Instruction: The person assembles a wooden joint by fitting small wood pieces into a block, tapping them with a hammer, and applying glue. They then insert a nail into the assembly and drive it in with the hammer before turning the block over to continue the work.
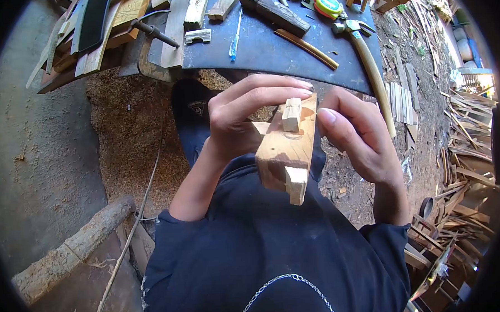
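A light wooden block [283,149] is held up in front of my chest, with a small wooden piece [292,116] standing out of its face and another piece [297,183] jutting from its near end. My left hand [242,109] wraps round the block's left side and far end. On the right side, my right hand [360,131] has its fingers curled, thumb and fingertips at the block's edge. Whether those fingertips grip anything is hidden.
On the dark table [212,54] beyond lie a hammer [371,67], a tape measure [328,5], a blue pen [235,42], a clamp [154,34] and wood offcuts. A log [75,250] leans at the lower left. Scrap wood [468,174] is piled at right.
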The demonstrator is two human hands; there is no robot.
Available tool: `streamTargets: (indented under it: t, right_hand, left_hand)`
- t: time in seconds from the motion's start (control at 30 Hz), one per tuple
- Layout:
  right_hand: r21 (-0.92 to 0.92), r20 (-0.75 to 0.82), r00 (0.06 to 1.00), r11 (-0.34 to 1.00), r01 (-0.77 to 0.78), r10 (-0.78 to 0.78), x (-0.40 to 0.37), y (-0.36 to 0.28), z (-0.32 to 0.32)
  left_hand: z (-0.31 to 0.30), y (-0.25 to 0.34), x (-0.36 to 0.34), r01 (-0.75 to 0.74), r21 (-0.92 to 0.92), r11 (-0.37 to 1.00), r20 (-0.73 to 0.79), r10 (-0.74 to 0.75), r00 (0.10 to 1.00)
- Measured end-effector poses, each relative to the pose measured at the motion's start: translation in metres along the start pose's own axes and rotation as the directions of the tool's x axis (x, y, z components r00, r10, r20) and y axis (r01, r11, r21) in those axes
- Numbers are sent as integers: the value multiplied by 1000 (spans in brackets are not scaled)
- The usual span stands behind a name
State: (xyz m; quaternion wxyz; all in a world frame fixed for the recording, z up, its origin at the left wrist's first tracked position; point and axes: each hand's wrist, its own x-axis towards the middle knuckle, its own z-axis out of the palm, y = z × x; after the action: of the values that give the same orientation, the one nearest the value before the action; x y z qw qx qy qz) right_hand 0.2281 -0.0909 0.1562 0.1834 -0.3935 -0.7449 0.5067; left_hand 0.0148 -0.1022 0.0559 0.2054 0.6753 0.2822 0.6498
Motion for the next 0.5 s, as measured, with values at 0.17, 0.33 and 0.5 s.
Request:
streamTargets:
  t: [0.17,0.33,0.5]
  right_hand:
    - [45,11,1000,999,-20,20,-1,2,0]
    - [75,0,999,996,-53,53,-2,5,2]
    - [84,-2,998,994,-64,64,-4,4,2]
  left_hand:
    - [8,3,-8,129,-164,978,-86,-145,986]
    - [2,1,0,-65,-134,989,-46,59,997]
    - [-6,3,0,-120,-20,993,78,122,990]
